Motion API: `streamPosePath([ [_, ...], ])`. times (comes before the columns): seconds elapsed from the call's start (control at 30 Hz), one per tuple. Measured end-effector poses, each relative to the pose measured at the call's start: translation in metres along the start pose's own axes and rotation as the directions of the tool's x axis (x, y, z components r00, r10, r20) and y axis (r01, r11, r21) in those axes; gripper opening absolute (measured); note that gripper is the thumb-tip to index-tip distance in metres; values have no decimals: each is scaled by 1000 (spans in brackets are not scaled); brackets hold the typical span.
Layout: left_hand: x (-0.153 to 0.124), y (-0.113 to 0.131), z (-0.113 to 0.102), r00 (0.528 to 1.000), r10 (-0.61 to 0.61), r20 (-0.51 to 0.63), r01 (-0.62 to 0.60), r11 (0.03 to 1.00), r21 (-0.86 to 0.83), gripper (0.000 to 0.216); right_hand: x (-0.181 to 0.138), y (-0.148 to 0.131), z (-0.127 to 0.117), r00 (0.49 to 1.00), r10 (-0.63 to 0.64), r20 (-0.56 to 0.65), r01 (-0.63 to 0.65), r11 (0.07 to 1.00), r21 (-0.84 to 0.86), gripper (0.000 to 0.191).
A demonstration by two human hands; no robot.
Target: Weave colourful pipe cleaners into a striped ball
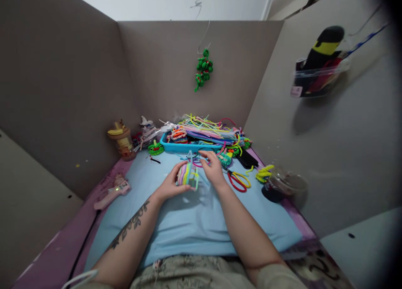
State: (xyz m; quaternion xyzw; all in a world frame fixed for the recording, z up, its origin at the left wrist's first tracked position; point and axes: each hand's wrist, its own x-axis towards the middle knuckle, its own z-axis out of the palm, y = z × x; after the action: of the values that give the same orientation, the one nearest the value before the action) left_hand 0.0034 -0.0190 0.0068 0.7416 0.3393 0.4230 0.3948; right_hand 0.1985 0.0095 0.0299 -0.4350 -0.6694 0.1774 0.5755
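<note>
My left hand (172,184) is closed around a small striped pipe-cleaner piece (186,174) in pink, purple, yellow and pale green. A pale teal strand stands up from its top, and a green loop shows on its right side. Just right of it, my right hand (212,168) has its fingers curled, with index finger and thumb close together. Whatever lies between those fingertips is too small to make out. Red-and-yellow-handled scissors (238,181) lie on the blue cloth (188,230) to the right of my right hand.
Behind my hands, a blue tray (191,148) holds a heap of pipe cleaners (207,130). A pink glue gun (113,194) and a cup (122,140) stand left. A dark jar (276,188) is at right. Grey panels enclose the table; a green ornament (204,69) hangs behind.
</note>
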Motion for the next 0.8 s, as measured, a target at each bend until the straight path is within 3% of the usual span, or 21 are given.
streamPosePath([
  [0.1,-2,8,-1,992,11,125,-2,997,-75,85,4,12,0,995,11,103,-7,999,-41,36],
  [0.2,-1,9,-1,988,13,152,5,993,-117,83,5,21,2,983,42,181,-29,997,-74,30],
  [0.27,0,5,-1,991,-24,131,35,996,-82,82,6,22,1,987,55,153,-45,997,-64,29],
  [0.37,3,-2,0,997,-74,38,73,997,31,81,5,15,-7,1000,25,-1,-25,1000,7,29],
  [0.5,4,-7,2,999,-21,-45,29,983,183,82,-2,-6,-17,978,-76,-192,84,996,30,21],
  [0.67,3,-6,3,998,51,-44,-37,960,278,80,-5,-26,-17,985,-107,-134,118,990,78,13],
  [0.8,4,-7,1,994,107,-16,-95,936,340,79,0,-20,-14,998,42,-56,-32,984,173,15],
])
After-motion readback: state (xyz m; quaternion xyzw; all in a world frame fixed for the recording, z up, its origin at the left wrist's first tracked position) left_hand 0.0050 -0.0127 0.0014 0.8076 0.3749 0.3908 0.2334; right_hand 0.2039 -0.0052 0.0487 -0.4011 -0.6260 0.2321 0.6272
